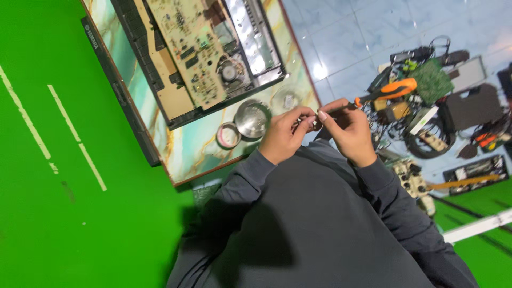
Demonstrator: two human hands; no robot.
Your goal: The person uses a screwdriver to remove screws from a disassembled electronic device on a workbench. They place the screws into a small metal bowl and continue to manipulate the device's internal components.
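My left hand [282, 136] and my right hand [346, 130] meet in front of my chest, fingertips together. An orange and black screwdriver [386, 90] is in my right hand, its shaft running toward my left fingers. My left thumb and forefinger pinch at the tip of the shaft; whatever small thing they hold is hidden. Both arms are in dark grey sleeves [320, 224].
An opened electronic keyboard [197, 53] with a bare circuit board lies on a marble-patterned table [186, 154]. A round metal bowl [252, 118] and a tape roll [228, 135] sit by the table edge. Cables, a green circuit board [431, 80] and a black case [469, 106] clutter the tiled floor.
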